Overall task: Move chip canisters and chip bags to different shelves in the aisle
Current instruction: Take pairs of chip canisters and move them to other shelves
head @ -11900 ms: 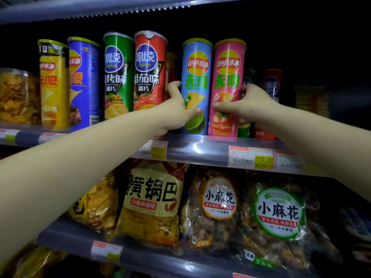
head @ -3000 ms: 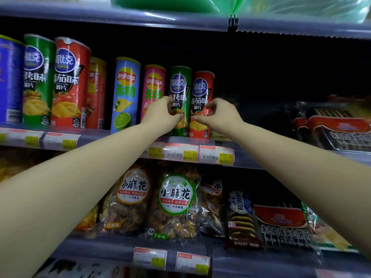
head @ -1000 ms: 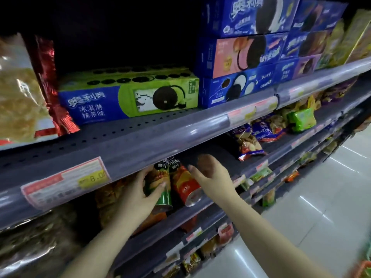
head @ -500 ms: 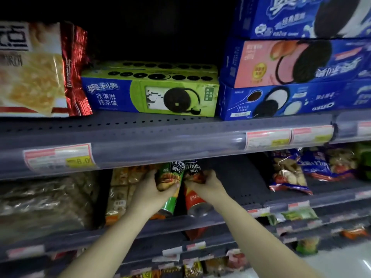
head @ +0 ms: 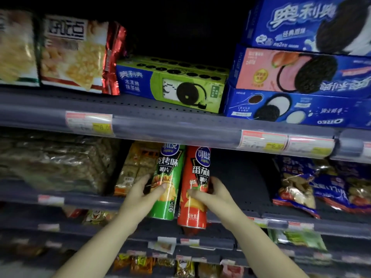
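Observation:
I hold two chip canisters side by side at the mouth of a lower shelf. My left hand [head: 144,194] grips the green canister [head: 168,181] at its middle. My right hand [head: 210,194] grips the red canister [head: 195,187] the same way. Both canisters stand nearly upright, tops tucked under the grey shelf edge [head: 180,131] above, bottoms hanging just in front of the lower shelf's lip [head: 281,222]. The two canisters touch or nearly touch each other.
Yellow snack packs [head: 133,169] sit just left of the green canister, and a large clear bag [head: 58,161] lies further left. Blue-red snack bags [head: 313,183] lie to the right, with dark bare shelf between. Cookie boxes [head: 172,85] fill the shelf above.
Both canisters have gone from tilted to nearly upright and moved up under the shelf edge. The view has come closer to the shelf.

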The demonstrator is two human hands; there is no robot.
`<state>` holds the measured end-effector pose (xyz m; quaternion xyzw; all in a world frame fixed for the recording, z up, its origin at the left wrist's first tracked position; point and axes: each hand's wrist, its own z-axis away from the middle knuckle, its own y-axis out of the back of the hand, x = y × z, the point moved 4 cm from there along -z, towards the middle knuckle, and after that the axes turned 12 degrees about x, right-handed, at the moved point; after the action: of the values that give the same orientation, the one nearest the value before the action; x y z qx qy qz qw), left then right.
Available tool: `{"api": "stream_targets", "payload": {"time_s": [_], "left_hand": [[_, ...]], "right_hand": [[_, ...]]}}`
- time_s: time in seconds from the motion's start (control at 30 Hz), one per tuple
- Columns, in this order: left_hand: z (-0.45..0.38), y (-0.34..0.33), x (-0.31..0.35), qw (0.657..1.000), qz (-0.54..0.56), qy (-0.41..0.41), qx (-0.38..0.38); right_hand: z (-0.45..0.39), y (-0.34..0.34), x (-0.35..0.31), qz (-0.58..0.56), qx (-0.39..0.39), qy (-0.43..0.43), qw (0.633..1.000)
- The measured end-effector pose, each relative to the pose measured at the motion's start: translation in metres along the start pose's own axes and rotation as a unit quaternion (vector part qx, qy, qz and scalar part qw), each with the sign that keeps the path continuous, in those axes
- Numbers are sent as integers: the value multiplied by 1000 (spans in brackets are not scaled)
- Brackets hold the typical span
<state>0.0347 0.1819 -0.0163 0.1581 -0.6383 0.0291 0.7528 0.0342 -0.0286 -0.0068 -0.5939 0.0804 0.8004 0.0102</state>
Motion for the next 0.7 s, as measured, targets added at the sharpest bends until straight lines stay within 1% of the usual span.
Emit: {"api": "stream_targets", "payload": {"time_s": [0.1, 0.23, 0.33, 0.43, 0.53, 0.7], "left_hand": [[23, 32, -8, 999, 40, 18, 13], [54, 79, -25, 996, 85, -3, 41], [79, 115, -32, 988, 115, -13, 100], [96, 151, -38, 977, 135, -9, 168], [106, 188, -42, 965, 159, -13, 209], [113, 261, -51, 943, 190, -8, 274]], "right_hand": [[10, -24, -2, 3, -62, 22, 998], [28, -67, 0, 15, -152, 31, 988], [44, -104, 1, 34, -213, 37, 976], [61, -144, -3, 51, -257, 53, 964], [79, -185, -11, 59, -290, 75, 952], [108, -257, -36, 37, -341, 107, 933]]}}
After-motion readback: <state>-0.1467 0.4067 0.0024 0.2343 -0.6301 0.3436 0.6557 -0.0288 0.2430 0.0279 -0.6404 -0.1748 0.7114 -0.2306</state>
